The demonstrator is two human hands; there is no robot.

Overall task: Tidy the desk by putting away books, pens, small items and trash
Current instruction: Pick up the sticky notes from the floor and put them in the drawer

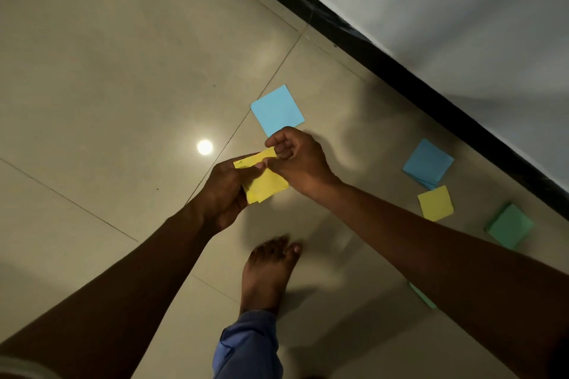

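Green notes: two on the floor (107, 71), one (423, 295) half hidden by the right forearm, one (509, 226) farther right.
Yellow notes: small stack (266, 186) pinched by left hand (224, 191) and right hand (300, 160); one loose (435, 203).
Blue notes: two, (428, 163) and (277, 110), nearest the wall.

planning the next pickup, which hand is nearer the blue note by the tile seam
Right. The right hand sits just below the blue note, its knuckles almost at the note's lower edge. The left hand is further off, lower and to the left, holding the yellow notes.

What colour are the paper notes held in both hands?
Yellow. The notes show best in the head view, the only one.
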